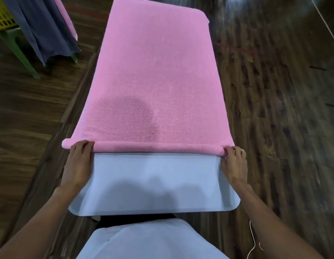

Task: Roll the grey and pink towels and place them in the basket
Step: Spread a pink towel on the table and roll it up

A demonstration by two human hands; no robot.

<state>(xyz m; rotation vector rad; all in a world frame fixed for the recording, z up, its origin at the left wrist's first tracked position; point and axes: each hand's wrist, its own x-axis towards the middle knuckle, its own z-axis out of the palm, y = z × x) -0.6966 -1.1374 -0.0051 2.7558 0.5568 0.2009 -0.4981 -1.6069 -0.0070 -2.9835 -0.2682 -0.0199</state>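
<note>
A pink towel [153, 75] lies flat along a narrow white table [153, 184]. Its near edge is turned into a thin roll [155, 146] running across the table. My left hand [79, 161] grips the roll's left end, fingers curled over it. At the right end my right hand [234, 161] pinches the roll. A grey towel [44, 28] hangs at the far left, beside another pink one [69, 21]. Behind them shows a yellow basket [2, 17].
The basket sits on a green plastic stand [16, 51] at the top left. Dark wooden floor [274, 109] surrounds the table on both sides. A thin white cord [253, 242] hangs near my right forearm.
</note>
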